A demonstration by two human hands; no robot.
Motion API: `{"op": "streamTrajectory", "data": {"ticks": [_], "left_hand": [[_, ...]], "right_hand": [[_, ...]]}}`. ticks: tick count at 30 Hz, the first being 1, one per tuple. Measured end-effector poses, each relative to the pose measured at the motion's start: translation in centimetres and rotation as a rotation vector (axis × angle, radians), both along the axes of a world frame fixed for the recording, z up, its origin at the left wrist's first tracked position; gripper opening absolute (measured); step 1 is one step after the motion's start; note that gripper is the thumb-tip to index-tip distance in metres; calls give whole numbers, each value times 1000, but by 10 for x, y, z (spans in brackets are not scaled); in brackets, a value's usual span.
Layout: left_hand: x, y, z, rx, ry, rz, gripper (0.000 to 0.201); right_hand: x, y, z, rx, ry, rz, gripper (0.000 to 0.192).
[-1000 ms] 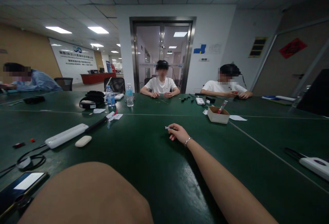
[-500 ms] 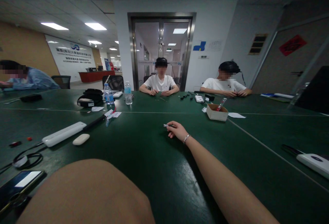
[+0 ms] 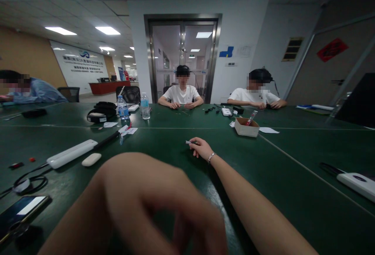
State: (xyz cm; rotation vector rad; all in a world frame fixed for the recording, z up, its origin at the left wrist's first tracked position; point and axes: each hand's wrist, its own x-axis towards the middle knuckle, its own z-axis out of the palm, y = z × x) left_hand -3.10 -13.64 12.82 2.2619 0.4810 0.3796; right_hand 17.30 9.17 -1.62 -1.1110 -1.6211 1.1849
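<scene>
At mid-tabletop, well ahead of the person: one small slim object (image 3: 189, 142), silver-tipped, pinched at the fingertips of the right hand (image 3: 201, 148); kind too small to tell. Right hand rests on the green tabletop (image 3: 164, 161), fingers curled closed around the object, a thin bracelet (image 3: 211, 156) at the wrist, arm stretched forward.

Left hand (image 3: 164, 204): close to the camera, blurred, fingers curled inward; whether it holds anything cannot be told.

Left of the hands: a white oval case (image 3: 91, 159) just beside a long white bar (image 3: 72, 153); a black cable coil (image 3: 27, 184) nearer the edge; a phone (image 3: 22, 212) with lit screen at the near left corner.

Beyond, left of centre: two water bottles (image 3: 122, 107), black headphones (image 3: 101, 114), paper slips (image 3: 129, 131).

Beyond, right: a small cardboard box (image 3: 247, 127) with a red-and-white stick standing in it; white paper (image 3: 268, 130) just beside it.

Far right edge: a white device (image 3: 356, 180).

Across the tabletop: two seated people in white shirts; a third person at far left.
</scene>
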Motion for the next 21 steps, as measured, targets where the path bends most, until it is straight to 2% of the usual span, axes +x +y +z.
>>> {"op": "streamTrajectory", "data": {"ticks": [2, 3, 4, 6, 8, 10, 11, 13, 16, 21], "left_hand": [[17, 54, 18, -28, 78, 113, 46], [25, 83, 17, -13, 92, 176, 43], [31, 111, 10, 32, 85, 283, 40], [40, 159, -23, 127, 29, 592, 39], [44, 191, -66, 105, 1, 845, 40], [45, 204, -104, 19, 13, 957, 41], [46, 205, -118, 24, 11, 1001, 42], [47, 202, -134, 88, -17, 1020, 39], [47, 196, -138, 138, -61, 957, 32], [41, 202, -138, 72, -176, 840, 29]], "right_hand": [[0, -3, 4, 19, -31, -11, 14], [0, -5, 6, 26, -48, -13, 14], [0, -6, 7, 32, -63, -15, 14], [-1, -8, 9, 45, -84, -23, 14], [-2, -9, 9, 64, -97, -46, 14], [-4, -9, 7, 99, -131, -72, 14], [-4, -9, 7, 125, -159, -78, 14], [-5, -10, 5, 182, -221, -78, 15], [-6, -11, 5, 218, -282, -62, 17], [-4, -8, 3, 135, -190, -32, 19]]}}
